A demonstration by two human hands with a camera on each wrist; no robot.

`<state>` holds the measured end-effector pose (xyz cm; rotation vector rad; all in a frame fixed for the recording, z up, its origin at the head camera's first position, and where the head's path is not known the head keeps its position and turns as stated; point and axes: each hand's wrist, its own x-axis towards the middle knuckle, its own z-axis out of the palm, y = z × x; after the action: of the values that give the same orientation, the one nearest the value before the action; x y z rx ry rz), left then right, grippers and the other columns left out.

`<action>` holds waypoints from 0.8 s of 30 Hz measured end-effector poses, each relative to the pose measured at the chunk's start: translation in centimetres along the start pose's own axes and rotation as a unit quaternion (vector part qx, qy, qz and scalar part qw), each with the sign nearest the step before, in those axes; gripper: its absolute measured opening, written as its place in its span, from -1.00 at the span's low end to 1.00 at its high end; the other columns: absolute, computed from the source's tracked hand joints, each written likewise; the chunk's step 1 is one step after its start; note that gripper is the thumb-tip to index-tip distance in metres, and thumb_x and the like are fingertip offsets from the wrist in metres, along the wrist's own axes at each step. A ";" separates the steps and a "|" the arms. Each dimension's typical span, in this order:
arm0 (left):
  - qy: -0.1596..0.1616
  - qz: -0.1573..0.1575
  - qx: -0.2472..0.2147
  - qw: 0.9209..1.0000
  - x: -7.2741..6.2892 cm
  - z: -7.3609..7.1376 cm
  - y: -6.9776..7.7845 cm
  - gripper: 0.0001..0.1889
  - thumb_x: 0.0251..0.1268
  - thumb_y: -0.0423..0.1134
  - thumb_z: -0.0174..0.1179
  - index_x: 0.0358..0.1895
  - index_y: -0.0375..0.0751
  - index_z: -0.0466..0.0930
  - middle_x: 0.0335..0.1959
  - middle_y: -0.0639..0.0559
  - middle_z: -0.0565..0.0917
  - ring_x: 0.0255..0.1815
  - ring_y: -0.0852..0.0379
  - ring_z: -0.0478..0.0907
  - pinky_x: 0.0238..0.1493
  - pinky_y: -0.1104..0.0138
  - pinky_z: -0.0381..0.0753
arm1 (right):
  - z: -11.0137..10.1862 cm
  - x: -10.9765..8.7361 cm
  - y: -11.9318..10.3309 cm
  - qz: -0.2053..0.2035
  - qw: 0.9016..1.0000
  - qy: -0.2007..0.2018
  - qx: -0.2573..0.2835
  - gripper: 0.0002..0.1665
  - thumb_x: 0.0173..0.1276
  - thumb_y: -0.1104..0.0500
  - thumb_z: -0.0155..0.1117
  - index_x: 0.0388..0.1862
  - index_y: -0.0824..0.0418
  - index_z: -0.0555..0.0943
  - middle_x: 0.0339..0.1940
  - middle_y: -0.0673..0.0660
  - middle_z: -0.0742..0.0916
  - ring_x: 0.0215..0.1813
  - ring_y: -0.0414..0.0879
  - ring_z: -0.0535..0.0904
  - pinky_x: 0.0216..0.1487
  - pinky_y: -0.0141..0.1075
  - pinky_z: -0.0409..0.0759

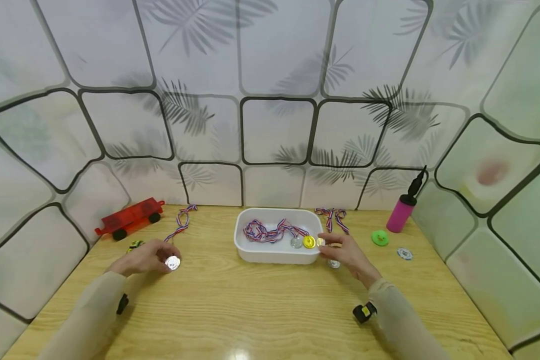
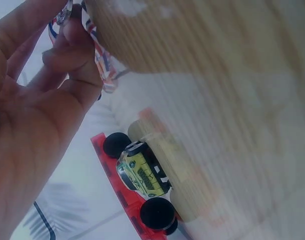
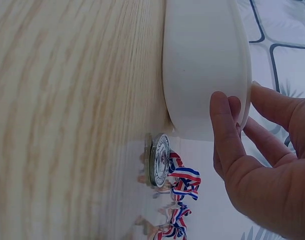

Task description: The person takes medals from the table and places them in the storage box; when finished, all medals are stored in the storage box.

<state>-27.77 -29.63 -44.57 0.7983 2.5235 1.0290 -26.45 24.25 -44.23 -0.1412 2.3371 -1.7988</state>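
Note:
My left hand (image 1: 150, 257) pinches a silver medal (image 1: 173, 263) at the left of the table. The medal's striped ribbon (image 1: 178, 227) trails back past the hand. My right hand (image 1: 344, 255) is at the right end of a white tray (image 1: 274, 257), thumb (image 3: 222, 117) on the outer wall and fingers (image 3: 272, 102) over the rim. A gold medal (image 1: 321, 242) shows by these fingertips; I cannot tell whether they grip it too. Inside the tray lie a second gold medal (image 1: 309, 242), a silver medal (image 1: 296, 243) and tangled ribbons. Another silver medal (image 3: 161, 160) lies beneath my right hand.
Behind my left hand stand a red toy trailer (image 1: 132, 217) and a small yellow car (image 1: 135, 245). To the right are a pink pump (image 1: 400, 215), a green duck toy (image 1: 380, 238) and a white-and-blue chip (image 1: 405, 254). Patterned walls enclose the table's back and sides.

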 end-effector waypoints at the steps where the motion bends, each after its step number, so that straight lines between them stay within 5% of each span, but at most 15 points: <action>1: 0.002 -0.001 0.002 1.000 0.0 0.0 0.0 -0.68 0.07 -0.44 0.39 -0.06 -0.35 0.63 -0.19 -0.11 0.67 -0.21 0.19 0.56 -0.19 0.44 0.56 | 0.0 0.0 0.0 -0.001 1.000 0.000 0.002 -0.38 0.36 0.36 0.26 0.35 0.51 0.35 -0.03 0.27 0.57 -0.16 -0.16 0.62 0.00 -0.27 0.70; 7: 0.022 -0.031 0.007 0.999 0.5 0.0 -0.1 -0.69 0.20 -0.41 0.31 0.02 -0.38 0.62 -0.16 -0.12 0.67 -0.17 0.11 0.58 -0.22 0.44 0.56 | 0.1 0.1 0.0 0.001 1.000 0.003 -0.001 -0.39 0.36 0.37 0.26 0.35 0.51 0.36 -0.04 0.26 0.57 -0.17 -0.16 0.62 0.01 -0.24 0.69; 13: 0.056 -0.077 -0.049 0.994 1.2 0.0 0.1 -0.68 0.37 -0.35 0.18 0.12 -0.40 0.56 -0.24 -0.12 0.68 -0.33 0.10 0.60 -0.39 0.37 0.55 | 0.0 0.0 0.0 0.003 1.000 0.003 -0.002 -0.41 0.37 0.38 0.24 0.35 0.50 0.37 -0.04 0.27 0.56 -0.16 -0.16 0.61 0.02 -0.23 0.69; 19: 0.090 -0.073 -0.077 0.990 1.7 -0.1 0.7 -0.65 0.43 -0.30 0.13 0.18 -0.39 0.54 0.10 -0.28 0.64 -0.25 0.08 0.63 -0.29 0.29 0.62 | 0.0 0.0 -0.2 0.004 1.000 -0.001 -0.004 -0.40 0.38 0.37 0.24 0.35 0.50 0.36 -0.03 0.26 0.55 -0.15 -0.16 0.61 0.02 -0.25 0.69; 24: 0.105 -0.071 -0.074 0.989 2.1 -0.2 1.3 -0.63 0.41 -0.29 0.14 0.20 -0.36 0.55 0.16 -0.30 0.60 -0.21 0.10 0.64 -0.17 0.23 0.58 | 0.1 -0.1 -0.3 0.008 1.000 0.001 -0.006 -0.40 0.38 0.36 0.24 0.36 0.49 0.36 -0.02 0.27 0.55 -0.15 -0.16 0.62 0.03 -0.22 0.69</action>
<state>-29.04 -27.67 -43.63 0.4833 2.5932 1.2923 -26.39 24.05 -43.93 -0.1224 2.3432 -1.7784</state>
